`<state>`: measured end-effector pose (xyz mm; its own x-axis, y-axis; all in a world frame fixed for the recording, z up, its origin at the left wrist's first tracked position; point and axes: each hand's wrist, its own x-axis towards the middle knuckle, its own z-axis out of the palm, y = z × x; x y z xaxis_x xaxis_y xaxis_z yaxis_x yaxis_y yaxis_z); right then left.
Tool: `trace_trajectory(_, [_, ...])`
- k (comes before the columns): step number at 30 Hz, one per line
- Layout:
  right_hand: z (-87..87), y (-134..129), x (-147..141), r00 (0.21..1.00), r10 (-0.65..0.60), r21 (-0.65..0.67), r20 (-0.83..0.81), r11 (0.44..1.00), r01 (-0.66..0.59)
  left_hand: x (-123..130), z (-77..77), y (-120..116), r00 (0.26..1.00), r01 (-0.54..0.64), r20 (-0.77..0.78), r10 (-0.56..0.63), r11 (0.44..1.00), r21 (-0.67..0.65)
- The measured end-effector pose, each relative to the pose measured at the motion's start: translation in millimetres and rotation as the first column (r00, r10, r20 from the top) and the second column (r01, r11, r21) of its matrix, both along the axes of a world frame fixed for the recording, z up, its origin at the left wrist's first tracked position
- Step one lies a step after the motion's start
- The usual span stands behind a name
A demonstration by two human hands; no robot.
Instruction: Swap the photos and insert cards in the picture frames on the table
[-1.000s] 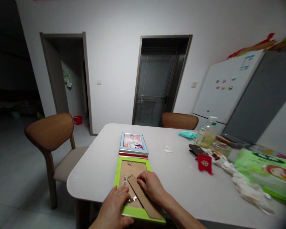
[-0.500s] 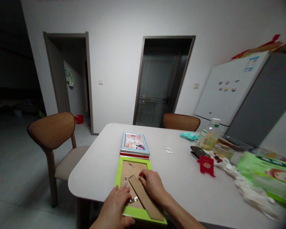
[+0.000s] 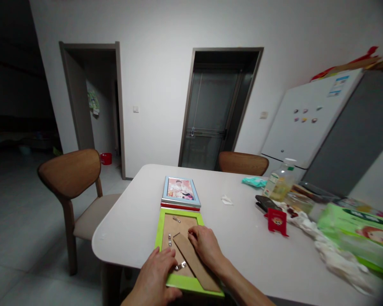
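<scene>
A lime-green picture frame (image 3: 160, 231) lies face down at the table's near edge, with its brown backing board (image 3: 178, 229) showing. A flat brown stand leg (image 3: 194, 263) slants across the board. Small metal clips (image 3: 170, 239) sit along the board's top, left and bottom sides. My left hand (image 3: 158, 272) grips the frame's lower left corner, fingers over the back and thumb at the front edge. At the right inner edge, beside the stand leg, my right hand (image 3: 206, 246) has its fingers curled in a pinch; what lies under the fingertips is hidden.
Just beyond stands a stack of frames, a light-blue one (image 3: 180, 191) with a pink picture on top. A paper scrap (image 3: 226, 200), a red card-like piece (image 3: 277, 222), a dark phone-like object (image 3: 267, 203), a bottle (image 3: 280, 180) and a green tissue pack (image 3: 357, 233) occupy the right side.
My right hand's fingers have shifted very slightly to the right along the frame's edge. The left hand and the frame stay almost where they were.
</scene>
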<state>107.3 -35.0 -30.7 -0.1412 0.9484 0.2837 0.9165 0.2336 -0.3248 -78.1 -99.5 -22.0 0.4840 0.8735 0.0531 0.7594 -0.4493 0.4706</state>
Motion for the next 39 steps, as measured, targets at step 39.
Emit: trace_trajectory(39, [-2.9, -26.4, 30.3, 0.988, 0.123, 0.066, -0.09, 0.991, -0.117, 0.7, 2.3, -1.8, 0.998, 0.001, 0.063, -0.001, 1.0, 0.006])
